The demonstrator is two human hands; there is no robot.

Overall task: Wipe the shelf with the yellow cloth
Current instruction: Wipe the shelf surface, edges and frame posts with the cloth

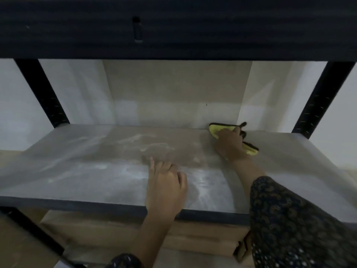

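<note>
The right hand [229, 144] reaches deep to the back right corner of the shelf [77, 171] and presses the yellow cloth [215, 129] flat against the board. This is probably to work the dust out of the seam where the board meets the wall [173, 89]. Its fingers appear to lie spread and fairly straight on top of the cloth rather than curled round it, though the dim, soft view leaves that uncertain. The left hand [166, 182] rests on the board near the front edge, well apart from the cloth. Its fingers are loosely bent with one stretched forward, and it holds nothing; it likely serves as a brace for the long reach. The cloth is bright yellow with a dark trim or backing. It is bunched under the palm and shows ahead of the fingertips and again beside the wrist. The grey board carries pale smears and streaks across its middle, so most of it seems not yet wiped.
</note>
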